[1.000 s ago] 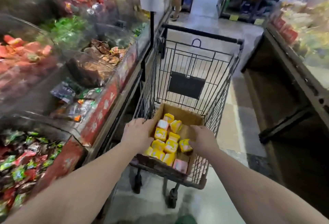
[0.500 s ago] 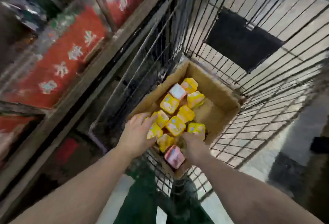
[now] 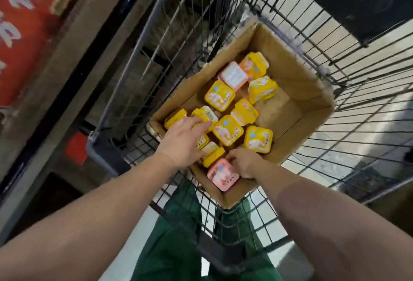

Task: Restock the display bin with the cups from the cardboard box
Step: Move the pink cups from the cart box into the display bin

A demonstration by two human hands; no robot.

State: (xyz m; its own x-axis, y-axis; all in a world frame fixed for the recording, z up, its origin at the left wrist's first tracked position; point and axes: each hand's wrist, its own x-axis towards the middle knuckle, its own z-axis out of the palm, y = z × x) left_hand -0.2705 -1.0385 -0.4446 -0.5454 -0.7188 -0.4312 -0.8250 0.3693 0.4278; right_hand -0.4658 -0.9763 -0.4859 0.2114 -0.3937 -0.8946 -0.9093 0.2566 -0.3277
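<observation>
Your left hand (image 3: 182,141) lay spread over yellow cups (image 3: 228,129) at the cardboard box's (image 3: 297,84) near-left corner while your right hand (image 3: 242,162) seemingly pinched the pink cup (image 3: 222,176); light, crushable tubs, best gripped by their sides.

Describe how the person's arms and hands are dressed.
Both forearms are bare: no sleeves show in view. The left hand and right hand wear no gloves, and no watch, ring or wristband is visible. Below them, green trousers show.
</observation>
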